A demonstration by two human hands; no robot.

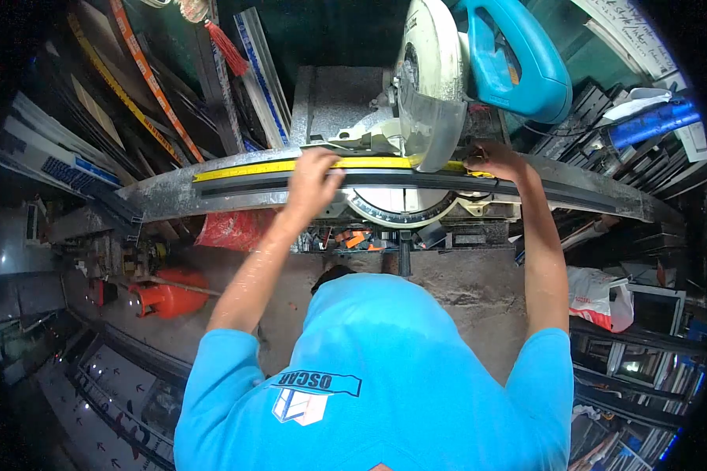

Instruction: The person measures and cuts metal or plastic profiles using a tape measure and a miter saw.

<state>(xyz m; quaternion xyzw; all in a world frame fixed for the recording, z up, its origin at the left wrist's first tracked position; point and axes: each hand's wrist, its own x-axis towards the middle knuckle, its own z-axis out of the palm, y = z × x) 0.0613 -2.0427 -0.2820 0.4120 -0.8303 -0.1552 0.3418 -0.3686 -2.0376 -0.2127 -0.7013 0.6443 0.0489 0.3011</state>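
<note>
A dark metal profile (243,187) lies lengthwise along the bench, across the base of a mitre saw with a teal handle (554,82). Along the profile's far edge runs a yellow tape measure (251,167), pulled out from left to right under the saw's clear guard (432,125). My left hand (316,182) rests over the tape and profile left of the blade, its fingers bent onto the tape. To the right of the guard, my right hand (497,161) is closed around the tape measure's case end, which its fingers partly hide.
Long strips and profiles (153,94) lean behind the bench at the left. More stacked pieces and a blue roll (653,125) are at the right. On the floor are a red gas cylinder (173,293) and a white plastic bag (597,297).
</note>
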